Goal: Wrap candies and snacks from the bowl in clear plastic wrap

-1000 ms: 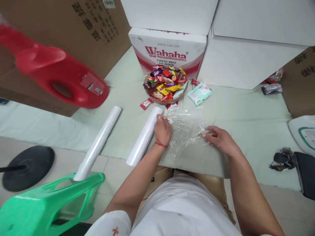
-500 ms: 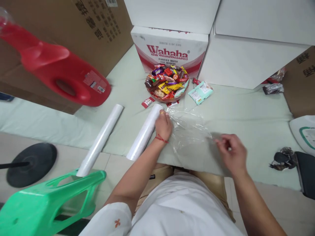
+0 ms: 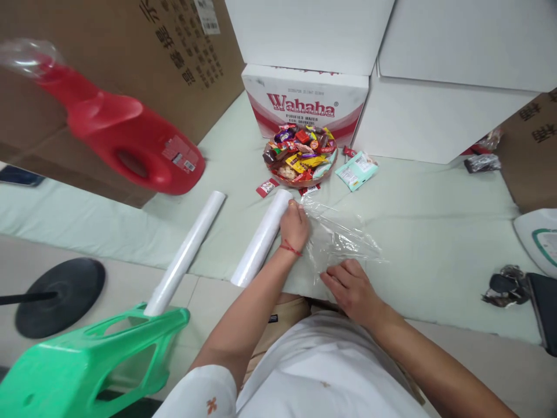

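The left hand (image 3: 295, 226) is gripping the clear plastic film (image 3: 343, 237) at its left edge, beside the white roll (image 3: 261, 241). The right hand (image 3: 353, 289) is bending over the near edge; whether its fingers are pinching cannot be determined. The film is lying on the pale green tablecloth (image 3: 439, 244).

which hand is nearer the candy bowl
Left. The left hand is just on the near side of the bowl; the right hand is farther off, closer to the person's body and to the right, by the plastic.
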Demonstrator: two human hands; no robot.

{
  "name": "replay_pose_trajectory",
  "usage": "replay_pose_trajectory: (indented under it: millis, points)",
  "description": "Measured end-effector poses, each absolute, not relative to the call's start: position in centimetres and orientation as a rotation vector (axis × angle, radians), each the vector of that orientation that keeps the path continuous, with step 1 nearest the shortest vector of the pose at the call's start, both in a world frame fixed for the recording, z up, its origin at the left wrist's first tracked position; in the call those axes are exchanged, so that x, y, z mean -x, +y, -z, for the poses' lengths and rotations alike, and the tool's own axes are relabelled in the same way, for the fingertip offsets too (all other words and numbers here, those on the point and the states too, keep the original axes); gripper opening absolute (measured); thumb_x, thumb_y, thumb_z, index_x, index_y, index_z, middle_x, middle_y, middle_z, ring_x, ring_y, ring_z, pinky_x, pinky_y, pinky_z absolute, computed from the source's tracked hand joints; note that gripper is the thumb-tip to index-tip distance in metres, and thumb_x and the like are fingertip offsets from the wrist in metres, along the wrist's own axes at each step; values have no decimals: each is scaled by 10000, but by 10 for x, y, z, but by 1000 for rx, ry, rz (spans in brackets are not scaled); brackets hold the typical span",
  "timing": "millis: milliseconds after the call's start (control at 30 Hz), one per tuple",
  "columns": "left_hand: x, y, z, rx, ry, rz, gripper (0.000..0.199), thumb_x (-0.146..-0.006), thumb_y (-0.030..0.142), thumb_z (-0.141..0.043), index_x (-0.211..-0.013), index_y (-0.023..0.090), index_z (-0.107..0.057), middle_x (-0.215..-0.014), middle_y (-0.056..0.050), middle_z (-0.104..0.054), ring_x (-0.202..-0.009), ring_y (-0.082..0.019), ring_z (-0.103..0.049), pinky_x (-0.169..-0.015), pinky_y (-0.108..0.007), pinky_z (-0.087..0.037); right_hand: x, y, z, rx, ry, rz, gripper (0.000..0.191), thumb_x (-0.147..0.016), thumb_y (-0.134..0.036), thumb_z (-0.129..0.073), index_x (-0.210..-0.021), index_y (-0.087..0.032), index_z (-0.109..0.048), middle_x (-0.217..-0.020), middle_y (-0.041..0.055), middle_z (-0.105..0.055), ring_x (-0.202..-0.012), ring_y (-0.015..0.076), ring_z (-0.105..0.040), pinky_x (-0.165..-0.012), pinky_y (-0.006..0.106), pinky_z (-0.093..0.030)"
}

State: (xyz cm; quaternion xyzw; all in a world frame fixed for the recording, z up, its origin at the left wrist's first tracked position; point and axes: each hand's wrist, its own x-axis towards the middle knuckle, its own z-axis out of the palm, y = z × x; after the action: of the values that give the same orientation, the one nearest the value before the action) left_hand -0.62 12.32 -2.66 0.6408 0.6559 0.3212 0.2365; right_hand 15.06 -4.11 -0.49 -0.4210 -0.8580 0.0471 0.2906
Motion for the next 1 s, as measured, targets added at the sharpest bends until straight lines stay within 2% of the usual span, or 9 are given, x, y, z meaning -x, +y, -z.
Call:
replay_pose_trajectory:
  millis: [167,300,400,500,600,667,767,867,1000]
  points:
    - [7,125,28,-1740,1768,-869,119,-1017,242,-431,-916,231,-494,-724,-41,-581,-714,-278,-636,-710,-362,-449,-147,-61,2,1125,-2259,-139,274,-973,-60,-534,-1204,-159,-645,-1013,97,-696,-856,219,-477,-793,385,-444]
    - [11,123,26,-1718,1736,-848,174,-977,238,-483,-806,245,-452,-679,-13,-545,-676,-237,-587,-710,-351,-450,-129,-64,11,1221,-2349,-173,168,-966,-91,-564,-1066,-170,-674,-933,78,-683,-860,234,-488,-781,407,-409]
    - [14,112,21,-1674,1703,-865,149,-938,262,-541,-816,240,-460,-726,-10,-560,-682,-208,-566,-727,-349,-473,-119,-63,18,1279,-2384,-179,132,-960,-97,-584,-1006,-179,-677,-905,70,-673,-878,238,-494,-794,412,-394]
    - [15,93,9,-1769,1716,-1045,122,-875,232,-603,-971,210,-530,-991,-84,-618,-887,-229,-609,-865,-398,-513,-119,-61,22,1341,-2350,-184,120,-963,-102,-605,-994,-189,-682,-881,58,-664,-889,234,-493,-809,407,-389]
    - [12,76,-8,-2054,1682,-1195,202,-872,176,-574,-1073,185,-588,-1179,-153,-610,-1171,-293,-565,-1061,-494,-446,-125,-59,22,1374,-2340,-182,124,-961,-112,-620,-1018,-195,-693,-888,59,-666,-902,238,-496,-815,413,-389]
    - [7,73,-15,-2274,1429,-1060,208,-893,147,-527,-1060,197,-640,-1160,-140,-653,-1210,-285,-569,-1090,-488,-428,-129,-58,21,1370,-2349,-184,131,-963,-121,-623,-1040,-195,-698,-905,61,-670,-911,240,-496,-816,415,-393]
    - [-5,83,-12,-2412,1131,-657,228,-936,165,-502,-1042,204,-700,-1097,-107,-723,-1224,-268,-606,-1090,-457,-437,-131,-59,20,1353,-2364,-197,133,-952,-105,-622,-1028,-185,-698,-889,60,-663,-898,240,-489,-802,412,-405]
    - [-14,94,1,-2371,1264,-433,252,-996,287,-517,-1124,183,-709,-1273,-121,-710,-1293,-287,-590,-1152,-501,-393,-127,-64,21,1332,-2361,-205,163,-936,-76,-614,-1043,-167,-696,-884,68,-668,-891,245,-498,-806,413,-435]
    - [-16,89,14,-2391,1371,-378,428,-1046,410,-451,-1383,196,-605,-1530,-138,-564,-1456,-281,-471,-1265,-595,-204,-125,-78,13,1296,-2323,-270,208,-944,-61,-572,-1071,-171,-695,-985,88,-711,-867,225,-543,-797,381,-497]
